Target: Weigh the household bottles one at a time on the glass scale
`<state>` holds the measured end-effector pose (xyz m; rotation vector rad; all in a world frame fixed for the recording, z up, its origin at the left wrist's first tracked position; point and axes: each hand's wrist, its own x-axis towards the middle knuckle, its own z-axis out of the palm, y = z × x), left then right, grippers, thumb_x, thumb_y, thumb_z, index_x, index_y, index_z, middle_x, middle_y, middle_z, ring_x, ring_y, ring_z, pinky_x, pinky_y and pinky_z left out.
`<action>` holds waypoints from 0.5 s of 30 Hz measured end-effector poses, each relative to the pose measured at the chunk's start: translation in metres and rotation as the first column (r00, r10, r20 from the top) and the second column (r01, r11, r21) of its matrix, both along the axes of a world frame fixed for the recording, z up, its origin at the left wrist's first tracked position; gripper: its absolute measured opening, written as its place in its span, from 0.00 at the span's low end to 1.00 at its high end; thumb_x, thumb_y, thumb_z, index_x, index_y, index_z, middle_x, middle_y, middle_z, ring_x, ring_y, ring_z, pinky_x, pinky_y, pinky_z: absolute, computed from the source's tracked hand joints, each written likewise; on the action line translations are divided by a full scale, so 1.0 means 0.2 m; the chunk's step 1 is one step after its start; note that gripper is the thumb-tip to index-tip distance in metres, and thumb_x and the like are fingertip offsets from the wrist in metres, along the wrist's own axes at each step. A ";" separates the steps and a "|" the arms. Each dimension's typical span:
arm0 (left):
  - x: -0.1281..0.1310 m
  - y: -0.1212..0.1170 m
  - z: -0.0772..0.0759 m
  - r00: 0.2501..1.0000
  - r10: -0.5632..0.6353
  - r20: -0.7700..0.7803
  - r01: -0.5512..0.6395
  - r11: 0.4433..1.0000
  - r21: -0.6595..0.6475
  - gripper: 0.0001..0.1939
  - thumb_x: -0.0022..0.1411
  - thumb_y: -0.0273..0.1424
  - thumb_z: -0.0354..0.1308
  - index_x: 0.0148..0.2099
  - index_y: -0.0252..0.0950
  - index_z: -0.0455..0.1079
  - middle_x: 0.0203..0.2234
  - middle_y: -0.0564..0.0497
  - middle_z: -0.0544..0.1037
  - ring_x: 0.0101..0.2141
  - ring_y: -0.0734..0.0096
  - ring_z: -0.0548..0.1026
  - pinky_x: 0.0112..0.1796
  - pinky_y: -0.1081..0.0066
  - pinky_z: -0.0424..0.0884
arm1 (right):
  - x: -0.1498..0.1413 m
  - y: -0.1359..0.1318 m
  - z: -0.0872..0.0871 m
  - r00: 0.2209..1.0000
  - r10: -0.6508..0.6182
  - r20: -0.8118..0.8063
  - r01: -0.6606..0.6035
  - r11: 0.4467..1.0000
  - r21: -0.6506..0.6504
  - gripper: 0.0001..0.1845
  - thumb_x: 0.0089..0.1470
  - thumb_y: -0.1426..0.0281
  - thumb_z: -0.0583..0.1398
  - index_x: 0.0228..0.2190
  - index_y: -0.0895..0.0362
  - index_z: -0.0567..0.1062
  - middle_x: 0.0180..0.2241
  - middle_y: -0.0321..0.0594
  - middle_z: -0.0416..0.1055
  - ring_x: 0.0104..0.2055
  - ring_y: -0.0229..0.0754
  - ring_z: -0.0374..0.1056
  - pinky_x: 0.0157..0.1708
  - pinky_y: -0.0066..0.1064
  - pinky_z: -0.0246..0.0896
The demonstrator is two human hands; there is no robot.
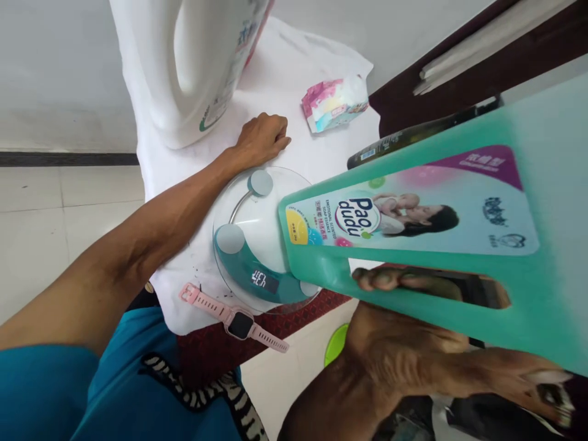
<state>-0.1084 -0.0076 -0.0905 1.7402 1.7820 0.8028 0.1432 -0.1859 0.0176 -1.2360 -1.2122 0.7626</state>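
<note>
A large green laundry detergent bottle (436, 202) with a "Pao dudu" label fills the right side. My right hand (390, 324) grips it by its handle, the fingers passing through the handle opening. The bottle's base overlaps the round glass weighing scale (257, 245); whether they touch I cannot tell. White digits glow on the scale's display. My left hand (264, 138) is closed in a loose fist on the white cloth (294, 67), just beyond the scale. Beside it stands a big white jug-style bottle (160, 79) with a handle.
A pink and blue tissue pack (335, 104) lies on the cloth. A pink smartwatch (239, 321) rests by the near edge. A dark bottle (413, 135) is partly hidden behind the detergent. Below the table shows a lime-green object (336, 344) on the tiled floor.
</note>
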 end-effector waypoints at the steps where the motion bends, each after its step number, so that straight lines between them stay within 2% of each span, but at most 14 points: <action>1: 0.00 0.00 0.00 1.000 0.002 -0.017 -0.002 1.000 0.009 0.13 0.77 0.33 0.55 0.54 0.38 0.80 0.47 0.41 0.84 0.54 0.46 0.79 0.55 0.55 0.70 | 0.01 0.02 0.01 0.999 0.044 0.022 -0.045 0.997 0.064 0.35 0.53 0.30 0.62 0.25 0.49 0.70 0.22 0.30 0.60 0.22 0.40 0.60 0.23 0.36 0.64; 3: 0.00 -0.01 0.02 0.997 0.001 -0.072 0.001 0.999 0.032 0.15 0.78 0.35 0.54 0.53 0.35 0.81 0.47 0.39 0.84 0.53 0.45 0.80 0.54 0.55 0.71 | 0.05 0.07 0.04 0.990 0.143 0.018 -0.145 0.979 0.144 0.35 0.52 0.35 0.67 0.17 0.51 0.67 0.14 0.27 0.53 0.14 0.34 0.51 0.17 0.32 0.55; 5: -0.01 -0.03 0.05 0.989 -0.007 -0.147 0.011 1.000 0.027 0.18 0.80 0.37 0.53 0.53 0.33 0.82 0.47 0.35 0.85 0.53 0.44 0.81 0.54 0.54 0.72 | 0.06 0.12 0.07 0.972 0.234 0.027 -0.235 0.958 0.166 0.36 0.51 0.40 0.70 0.14 0.52 0.65 0.11 0.25 0.48 0.10 0.32 0.45 0.13 0.31 0.50; 9: -0.05 -0.11 0.12 0.967 -0.022 -0.255 -0.009 0.993 -0.117 0.21 0.79 0.38 0.53 0.52 0.31 0.84 0.49 0.31 0.85 0.54 0.42 0.83 0.54 0.54 0.74 | -0.03 0.21 0.15 0.989 0.143 -0.037 -0.132 0.968 0.215 0.35 0.48 0.47 0.73 0.14 0.52 0.60 0.12 0.24 0.49 0.11 0.30 0.43 0.10 0.28 0.41; 11: -0.07 -0.15 0.15 0.962 -0.003 -0.275 -0.042 0.986 -0.159 0.21 0.79 0.37 0.52 0.52 0.31 0.85 0.50 0.30 0.85 0.54 0.42 0.83 0.52 0.56 0.75 | -0.12 0.28 0.19 0.992 0.092 -0.081 -0.072 0.973 0.221 0.35 0.48 0.48 0.73 0.15 0.52 0.60 0.14 0.24 0.49 0.12 0.29 0.43 0.10 0.27 0.40; 15: -0.10 -0.22 0.18 0.956 0.038 -0.291 -0.097 0.976 -0.193 0.20 0.76 0.31 0.52 0.51 0.29 0.85 0.50 0.27 0.85 0.52 0.42 0.85 0.48 0.58 0.76 | -0.34 0.49 0.23 0.988 0.086 -0.130 -0.046 0.957 0.286 0.33 0.54 0.46 0.72 0.18 0.50 0.61 0.15 0.24 0.49 0.14 0.31 0.45 0.11 0.28 0.43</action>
